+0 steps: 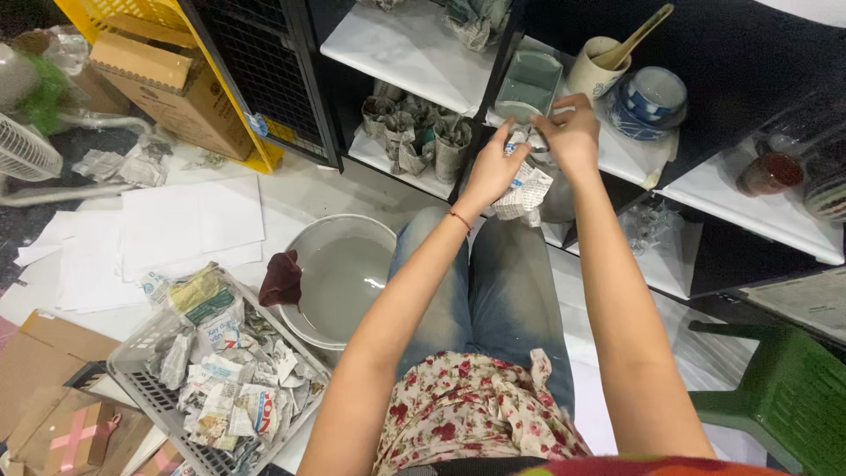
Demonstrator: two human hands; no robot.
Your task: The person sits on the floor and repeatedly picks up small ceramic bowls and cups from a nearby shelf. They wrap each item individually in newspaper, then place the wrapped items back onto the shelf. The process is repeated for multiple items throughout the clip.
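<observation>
Bare-armed person wears faded blue jeans (493, 291), a red-floral cream top (467, 414), thin red cord bracelet (459, 219) on left wrist.

Single view, head-mounted camera. Looks steeply down and forward over wearer's own forearms and lap. Close range: both hands near upper centre of frame, at arm's length. Shelf unit (414, 53) fills top edge; floor (291, 189) to left; green chair (784, 397) at lower right. No second view.

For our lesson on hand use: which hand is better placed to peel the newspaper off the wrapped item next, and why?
Probably the left hand: its fingers pinch the loose newspaper wrapping hanging below. The right hand grips the bundle from above, steadying it.
</observation>
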